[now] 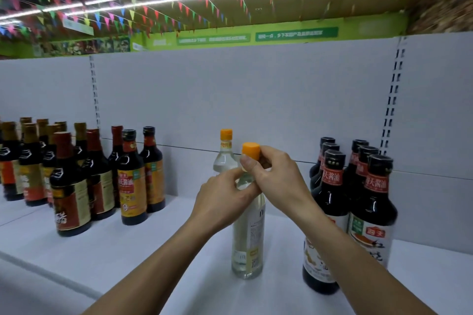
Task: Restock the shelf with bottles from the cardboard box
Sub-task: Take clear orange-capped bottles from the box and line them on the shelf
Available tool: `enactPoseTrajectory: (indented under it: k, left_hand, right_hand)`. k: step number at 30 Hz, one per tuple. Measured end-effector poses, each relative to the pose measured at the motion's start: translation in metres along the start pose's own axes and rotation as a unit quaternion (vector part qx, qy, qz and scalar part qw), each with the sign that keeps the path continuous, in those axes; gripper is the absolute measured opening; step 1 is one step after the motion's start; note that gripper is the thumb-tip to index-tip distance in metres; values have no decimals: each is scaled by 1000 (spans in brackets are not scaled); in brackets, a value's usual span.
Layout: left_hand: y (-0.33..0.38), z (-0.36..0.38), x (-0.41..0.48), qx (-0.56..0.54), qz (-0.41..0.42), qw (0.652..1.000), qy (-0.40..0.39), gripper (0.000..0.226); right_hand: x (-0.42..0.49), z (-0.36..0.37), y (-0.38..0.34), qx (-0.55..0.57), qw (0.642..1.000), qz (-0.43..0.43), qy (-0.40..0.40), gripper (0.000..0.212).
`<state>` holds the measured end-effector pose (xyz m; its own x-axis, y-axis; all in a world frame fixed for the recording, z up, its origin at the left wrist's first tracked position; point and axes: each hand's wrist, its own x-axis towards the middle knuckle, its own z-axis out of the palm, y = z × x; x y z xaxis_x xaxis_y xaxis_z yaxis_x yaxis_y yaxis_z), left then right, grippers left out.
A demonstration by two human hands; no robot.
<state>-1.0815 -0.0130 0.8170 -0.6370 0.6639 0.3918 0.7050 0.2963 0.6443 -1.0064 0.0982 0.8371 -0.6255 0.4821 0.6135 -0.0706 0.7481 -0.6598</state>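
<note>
so the clear bottle (247, 238) with the orange cap (251, 151) is standing upright on the white shelf (153, 250), toward the front edge and roughly midway along it, in the gap between the dark sauce bottles (70, 186) on the left and the taller soy sauce bottles (371, 215) on the right; a second clear bottle (225, 158) of the same kind stands right behind it, nearer the back panel; both hands are on the neck: the left hand (222, 197) has its thumb and fingertips pinched where the neck widens into the shoulder, and the right hand (277, 174) has its fingers curled round the neck just under the cap, so neither is open and neither holds anything else; handling-wise I'd guess it's full of clear liquid, so fairly heavy; it's also tall and narrow, so a nudge up top could tip it; can't tell if it's glass or hard plastic, so I'd treat it as breakable; the smooth sides and glossy label look slippery, so for a lift I'd wrap the body, or the neck below the cap, never the cap alone; the neck hold looks fine for sliding or twisting it; mind the soy sauce bottles just beside it on the right; the cardboard box isn't in view
</note>
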Motion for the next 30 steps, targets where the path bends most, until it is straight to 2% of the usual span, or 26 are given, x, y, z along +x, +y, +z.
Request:
enactPoseTrajectory:
  k: [5, 8, 12, 16, 19, 24, 26, 30]
  left_hand:
    - [-12, 11, 20, 13, 5, 1000, 17, 59]
    - [-22, 17, 35, 37, 20, 999, 24, 51]
    - [-30, 23, 52, 48, 29, 998, 23, 44]
    - [-27, 25, 68, 53, 31, 998, 9, 62]
    - [-26, 28, 77, 57, 34, 998, -7, 73]
    - [-24, 31, 79, 57, 44, 997, -17, 70]
    - [-27, 32, 79, 50, 44, 997, -26, 73]
    - [-51, 30, 71, 4, 63, 998, -21, 72]
  right_hand:
    - [9, 9, 7, -1, 1000, 29, 10, 29]
    - [5, 20, 13, 13, 999, 45, 23, 20]
    - [-18, 36, 28, 3, 996, 78, 39, 38]
    - [-38, 43, 41, -18, 991, 121, 49, 51]
    - [-42, 52, 52, -57, 986, 152, 34, 72]
    - [-41, 74, 64, -54, 975, 214, 27, 107]
    - [-36, 78, 67, -55, 973, 223, 33, 101]
    - [-27, 80, 70, -78, 965, 251, 29, 72]
